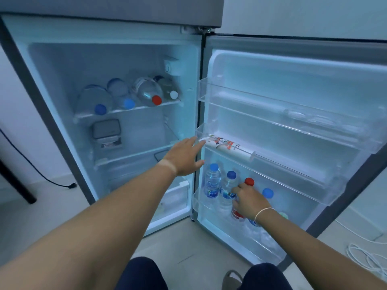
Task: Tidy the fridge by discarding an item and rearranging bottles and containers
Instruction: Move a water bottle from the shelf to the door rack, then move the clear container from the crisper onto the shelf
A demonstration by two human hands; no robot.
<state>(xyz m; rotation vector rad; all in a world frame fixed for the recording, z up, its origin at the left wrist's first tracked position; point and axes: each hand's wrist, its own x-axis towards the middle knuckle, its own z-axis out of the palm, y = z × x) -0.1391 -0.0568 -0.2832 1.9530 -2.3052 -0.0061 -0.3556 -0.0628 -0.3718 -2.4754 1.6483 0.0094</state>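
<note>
The fridge stands open. My right hand (250, 200) is shut on a red-capped bottle (249, 181) standing in the bottom door rack (199, 204), among blue-capped bottles (212, 178). My left hand (184, 156) reaches with fingers spread toward a white printed tube (226, 145) lying in the middle door rack (293, 174); its fingertips are at the tube's left end. Several bottles (146, 93) lie on their sides on the top inner shelf (146, 107), caps facing out. A grey lidded container (106, 129) sits on the shelf below.
The upper door rack (272, 105) holds a clear flat item. A black cable (52, 181) runs over the floor at the left, white cables (364, 252) lie at the right. My knees (144, 273) are at the bottom edge.
</note>
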